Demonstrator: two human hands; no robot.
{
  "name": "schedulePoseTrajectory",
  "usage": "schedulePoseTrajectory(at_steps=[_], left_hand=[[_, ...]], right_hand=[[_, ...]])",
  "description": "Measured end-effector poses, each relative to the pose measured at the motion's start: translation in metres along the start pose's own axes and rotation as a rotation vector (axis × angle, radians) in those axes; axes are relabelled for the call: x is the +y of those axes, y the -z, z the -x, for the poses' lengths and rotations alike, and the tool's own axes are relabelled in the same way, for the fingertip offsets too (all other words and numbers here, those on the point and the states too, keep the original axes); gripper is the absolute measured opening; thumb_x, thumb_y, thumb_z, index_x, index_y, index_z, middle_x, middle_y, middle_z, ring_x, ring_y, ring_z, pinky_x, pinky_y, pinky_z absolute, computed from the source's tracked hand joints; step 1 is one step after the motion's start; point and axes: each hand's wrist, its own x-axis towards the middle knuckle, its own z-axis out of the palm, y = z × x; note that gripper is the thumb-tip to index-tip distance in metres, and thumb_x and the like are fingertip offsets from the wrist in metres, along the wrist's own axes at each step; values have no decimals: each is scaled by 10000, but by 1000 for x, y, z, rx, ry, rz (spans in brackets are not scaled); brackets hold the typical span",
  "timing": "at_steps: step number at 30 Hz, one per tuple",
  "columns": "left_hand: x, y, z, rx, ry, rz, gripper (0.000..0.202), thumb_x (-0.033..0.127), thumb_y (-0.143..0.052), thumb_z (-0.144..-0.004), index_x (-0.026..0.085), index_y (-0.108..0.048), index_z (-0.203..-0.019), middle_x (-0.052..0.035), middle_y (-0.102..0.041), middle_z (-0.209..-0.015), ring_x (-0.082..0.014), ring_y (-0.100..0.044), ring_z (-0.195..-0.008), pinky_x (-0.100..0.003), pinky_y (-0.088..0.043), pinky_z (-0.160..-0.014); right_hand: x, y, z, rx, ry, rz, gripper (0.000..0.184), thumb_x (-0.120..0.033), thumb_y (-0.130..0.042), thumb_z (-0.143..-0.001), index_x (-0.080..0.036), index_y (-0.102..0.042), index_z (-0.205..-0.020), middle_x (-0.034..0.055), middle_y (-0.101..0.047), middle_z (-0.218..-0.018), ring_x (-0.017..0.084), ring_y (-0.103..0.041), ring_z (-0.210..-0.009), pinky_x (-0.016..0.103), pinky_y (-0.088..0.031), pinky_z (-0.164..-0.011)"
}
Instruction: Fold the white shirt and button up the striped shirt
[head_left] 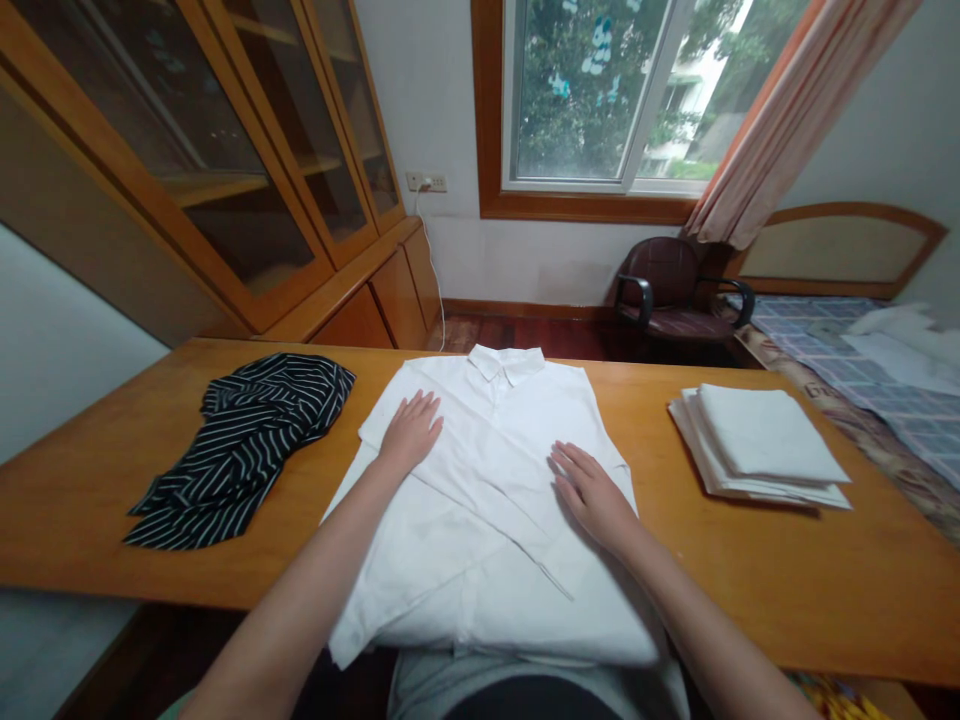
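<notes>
A white collared shirt (491, 500) lies spread on the wooden table (787, 570), collar pointing away from me and its sleeves folded across the body. My left hand (410, 432) rests flat on the shirt's left shoulder area, fingers stretched out. My right hand (592, 492) lies flat on the shirt's right side, fingers pointing up and left toward the middle. Neither hand holds anything. The shirt's hem hangs over the table's near edge.
A crumpled black shirt with white stripes (247, 445) lies on the table to the left. A stack of folded white cloths (761, 445) sits on the right. Behind stand a glass-door cabinet (225, 170), a dark armchair (675, 290), a window and a bed (870, 370).
</notes>
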Motion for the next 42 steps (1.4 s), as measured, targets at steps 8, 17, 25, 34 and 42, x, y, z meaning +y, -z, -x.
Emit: schedulePoseTrajectory(at_steps=[8, 17, 25, 34, 42], left_hand=[[31, -4, 17, -30, -58, 144, 457, 343, -369, -991, 166, -521, -1383, -86, -433, -1528, -235, -349, -1440, -442, -251, -1210], [-39, 14, 50, 280, 240, 178, 514, 56, -423, -780, 186, -593, -1247, -91, -599, -1299, -252, -501, -1257, -401, -374, -1132], [-83, 10, 61, 244, 477, 253, 581, 193, -532, -766, 146, -498, -1344, -109, -659, -1183, -299, -548, -1147, -447, -372, -1088], [-73, 18, 61, 170, 395, 167, 388, 299, -507, -828, 200, -669, -1167, -77, -672, -1026, -260, -597, -991, -351, -448, -958], [-69, 25, 56, 161, 438, 172, 330, 263, -431, -882, 206, -697, -1069, -68, -707, -1087, -249, -642, -970, -313, -478, -789]], right_hand=[[-4, -18, -27, -57, 13, 149, 451, -362, -461, -994, -178, -516, -1402, 135, -427, -1525, 307, -332, -1435, 548, -293, -1158], [-13, 1, -26, -104, -149, -17, 416, -368, -645, -872, -198, -622, -1251, 78, -675, -904, 260, -593, -908, 375, -489, -813], [-13, 12, -39, -104, -375, -533, 261, -408, -554, -868, -216, -659, -1009, -34, -530, -671, 151, -503, -644, 261, -385, -611], [13, 22, -45, 99, -644, -951, 412, -537, -717, -699, -205, -619, -923, -23, -586, -747, 149, -525, -668, 241, -374, -580], [10, 22, -36, 1, -693, -833, 486, -532, -708, -695, -207, -650, -1051, -57, -490, -666, 127, -474, -604, 234, -333, -541]])
